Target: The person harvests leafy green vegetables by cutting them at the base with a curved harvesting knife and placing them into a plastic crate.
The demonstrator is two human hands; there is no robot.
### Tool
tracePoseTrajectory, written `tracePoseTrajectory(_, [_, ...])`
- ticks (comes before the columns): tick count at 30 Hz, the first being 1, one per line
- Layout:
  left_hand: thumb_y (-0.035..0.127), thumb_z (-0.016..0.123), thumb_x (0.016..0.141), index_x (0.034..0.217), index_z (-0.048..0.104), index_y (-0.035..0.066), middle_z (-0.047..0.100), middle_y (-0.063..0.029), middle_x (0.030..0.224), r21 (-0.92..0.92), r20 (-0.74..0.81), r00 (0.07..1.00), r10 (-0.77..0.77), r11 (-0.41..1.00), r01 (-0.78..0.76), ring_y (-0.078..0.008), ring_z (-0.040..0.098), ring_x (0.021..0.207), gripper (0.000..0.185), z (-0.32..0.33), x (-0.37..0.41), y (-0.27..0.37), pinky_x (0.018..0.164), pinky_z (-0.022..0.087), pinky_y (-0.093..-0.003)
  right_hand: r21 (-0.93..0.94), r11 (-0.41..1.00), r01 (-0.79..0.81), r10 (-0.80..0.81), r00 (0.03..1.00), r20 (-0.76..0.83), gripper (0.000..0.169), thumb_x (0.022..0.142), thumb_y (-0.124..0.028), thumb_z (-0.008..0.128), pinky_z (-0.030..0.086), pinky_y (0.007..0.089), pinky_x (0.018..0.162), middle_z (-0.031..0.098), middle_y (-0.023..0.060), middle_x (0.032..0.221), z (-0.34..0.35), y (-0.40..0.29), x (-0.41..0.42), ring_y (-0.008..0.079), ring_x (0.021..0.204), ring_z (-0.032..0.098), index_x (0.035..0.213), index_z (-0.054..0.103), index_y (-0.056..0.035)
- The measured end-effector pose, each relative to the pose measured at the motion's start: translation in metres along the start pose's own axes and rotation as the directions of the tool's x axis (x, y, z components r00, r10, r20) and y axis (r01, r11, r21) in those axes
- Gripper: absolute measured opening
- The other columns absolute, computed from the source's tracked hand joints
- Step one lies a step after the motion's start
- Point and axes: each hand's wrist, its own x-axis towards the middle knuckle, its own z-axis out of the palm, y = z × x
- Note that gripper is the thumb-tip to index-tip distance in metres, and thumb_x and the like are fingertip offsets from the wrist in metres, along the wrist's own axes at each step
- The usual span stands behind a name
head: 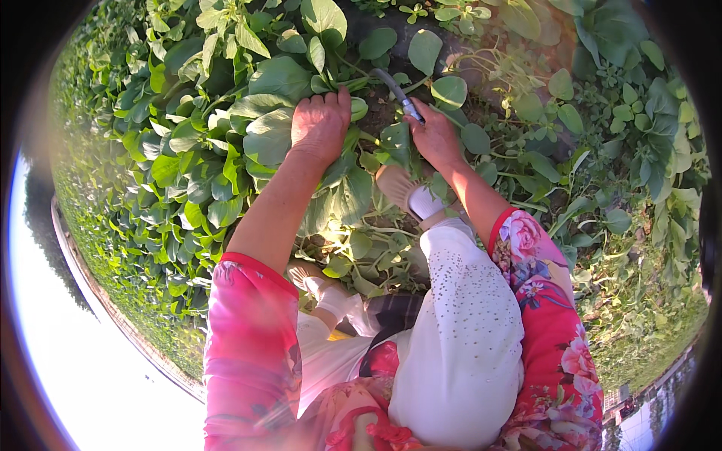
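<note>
My left hand [322, 125] is closed around the stems of a leafy green plant [282, 79], its fingers curled among the broad leaves. A pale green stalk base [359, 109] shows just right of its knuckles. My right hand [433, 132] grips the handle of a small sickle; most of the handle is hidden in the palm. The sickle's curved grey blade [389, 82] points up and left, its tip close to the stems beyond my left hand. Whether the blade touches a stem, I cannot tell.
Dense leafy greens [186, 146] fill the left side. Low weeds and scattered leaves [541, 129] cover soil on the right. My shoes [396, 183] stand among cut or fallen leaves [361, 242] below my hands. A pale border runs along the field's far left edge.
</note>
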Motion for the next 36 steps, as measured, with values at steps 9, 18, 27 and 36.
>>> tracePoseTrajectory(9, [0.01, 0.055, 0.066, 0.099, 0.051, 0.006, 0.055, -0.0039, 0.073, -0.145, -0.158, 0.984, -0.076, 0.988, 0.053, -0.0184, 0.055, 0.068, 0.034, -0.003, -0.004, -0.006, 0.062, 0.043, -0.0295, -0.031, 0.995, 0.091, -0.091, 0.996, 0.01, 0.037, 0.075, -0.013, 0.059, 0.045, 0.037, 0.069, 0.058, 0.0206, 0.085, -0.006, 0.002, -0.012, 0.0367, 0.078, 0.055, 0.109, 0.05, -0.0024])
tracePoseTrajectory(18, [0.009, 0.07, 0.065, 0.104, 0.054, 0.009, 0.062, -0.0067, 0.087, -0.86, -0.275, 0.866, -0.418, 0.51, -0.026, -0.0136, 0.06, 0.075, 0.042, -0.128, -0.017, 0.019, 0.07, 0.047, -0.025, 0.753, 0.508, 0.418, -0.07, 0.891, -0.448, 0.044, 0.058, -0.002, 0.075, 0.037, 0.0173, 0.041, 0.056, 0.008, 0.081, -0.093, -0.054, -0.051, 0.005, 0.053, 0.046, 0.091, 0.045, -0.0066])
tracePoseTrajectory(27, [0.001, 0.069, 0.056, 0.12, 0.044, 0.004, 0.058, -0.0049, 0.089, -0.982, 0.182, 0.974, -0.138, -0.079, 0.173, -0.0058, 0.051, 0.073, 0.069, -0.157, -0.047, 0.03, 0.07, 0.044, -0.0218, 0.69, 0.52, 0.504, -0.183, 0.854, -0.486, 0.033, 0.067, -0.001, 0.07, 0.042, 0.0178, 0.045, 0.061, 0.0161, 0.082, -0.116, -0.08, -0.068, 0.0078, 0.053, 0.051, 0.09, 0.047, -0.0022])
tracePoseTrajectory(36, [0.012, 0.072, 0.054, 0.108, 0.049, -0.004, 0.053, -0.0154, 0.101, -0.966, 0.005, 0.998, 0.058, -0.259, 0.02, -0.0185, 0.053, 0.087, 0.061, -0.193, -0.039, 0.003, 0.077, 0.042, -0.0287, 0.815, 0.54, 0.212, -0.176, 0.975, -0.137, 0.024, 0.067, -0.002, 0.069, 0.039, 0.0188, 0.038, 0.061, 0.013, 0.078, -0.139, -0.077, -0.062, 0.0071, 0.048, 0.049, 0.082, 0.05, -0.0015])
